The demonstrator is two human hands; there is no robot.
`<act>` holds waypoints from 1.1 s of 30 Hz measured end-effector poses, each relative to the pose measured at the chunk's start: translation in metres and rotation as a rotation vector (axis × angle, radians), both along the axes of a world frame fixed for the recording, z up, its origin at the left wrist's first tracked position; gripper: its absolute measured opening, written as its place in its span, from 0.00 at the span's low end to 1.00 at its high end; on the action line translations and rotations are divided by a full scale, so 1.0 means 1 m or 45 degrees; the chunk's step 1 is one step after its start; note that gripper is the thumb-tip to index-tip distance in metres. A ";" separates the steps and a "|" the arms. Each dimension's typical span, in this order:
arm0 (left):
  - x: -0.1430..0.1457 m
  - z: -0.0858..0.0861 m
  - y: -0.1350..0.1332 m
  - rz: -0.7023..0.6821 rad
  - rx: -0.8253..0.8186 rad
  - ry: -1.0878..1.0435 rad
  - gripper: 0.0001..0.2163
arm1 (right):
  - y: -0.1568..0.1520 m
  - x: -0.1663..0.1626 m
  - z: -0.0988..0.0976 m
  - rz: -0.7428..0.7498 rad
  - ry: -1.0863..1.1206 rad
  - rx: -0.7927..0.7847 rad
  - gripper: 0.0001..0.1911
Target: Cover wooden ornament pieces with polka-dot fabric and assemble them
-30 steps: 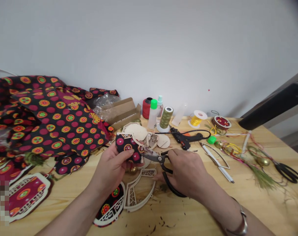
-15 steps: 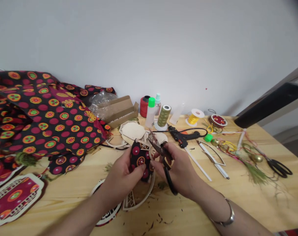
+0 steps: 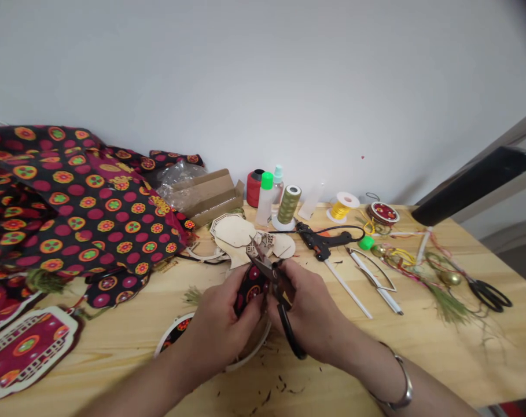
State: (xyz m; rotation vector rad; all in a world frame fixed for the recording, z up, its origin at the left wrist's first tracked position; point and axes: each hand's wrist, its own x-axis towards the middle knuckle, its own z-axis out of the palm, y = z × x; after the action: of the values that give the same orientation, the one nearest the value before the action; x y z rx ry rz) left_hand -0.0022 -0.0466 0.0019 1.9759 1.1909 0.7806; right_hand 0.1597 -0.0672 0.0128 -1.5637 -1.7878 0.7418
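Observation:
My left hand (image 3: 228,321) is closed on a small piece of dark patterned fabric (image 3: 250,288), pinching it between thumb and fingers. In my right hand (image 3: 308,304) is a pair of black-handled scissors (image 3: 284,289), its blades parted at the fabric's upper edge and pointing away to the left. The right thumb and fingertips sit close by the fabric too. Under my hands lies a pale round frame (image 3: 249,362), mostly covered by them. To the left a second round frame with patterned fabric (image 3: 176,331) is partly hidden by my left forearm.
Pale wooden cutouts (image 3: 232,231) lie just beyond my hands. A black glue gun (image 3: 321,240), an olive thread spool (image 3: 290,204) and a green-capped bottle (image 3: 266,197) are behind. Patterned fabric (image 3: 84,202) is heaped left. More scissors (image 3: 490,295) lie right. Dark scraps dot the table's front.
The fabric piece has turned and now shows less of its face between my hands. The scissors have shifted left, with their blades over the fabric's top edge.

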 end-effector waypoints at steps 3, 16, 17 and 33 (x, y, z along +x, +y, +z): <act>-0.001 0.001 0.000 -0.060 0.167 0.085 0.10 | -0.001 -0.001 0.001 -0.011 -0.035 -0.022 0.06; -0.006 -0.004 0.008 -0.091 0.304 0.229 0.14 | 0.010 0.013 0.002 0.143 0.354 -0.227 0.10; -0.007 -0.005 0.010 -0.081 0.306 0.242 0.13 | 0.011 0.015 0.004 0.139 0.392 -0.258 0.10; -0.017 0.012 0.028 0.428 -0.282 -0.681 0.12 | 0.020 0.037 0.014 0.191 0.396 -0.358 0.10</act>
State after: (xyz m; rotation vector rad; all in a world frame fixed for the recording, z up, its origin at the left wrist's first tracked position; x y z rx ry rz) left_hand -0.0188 -0.0182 0.0137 1.2854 1.2217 1.1975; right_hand 0.1964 -0.0477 0.0267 -1.4005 -1.6322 1.2812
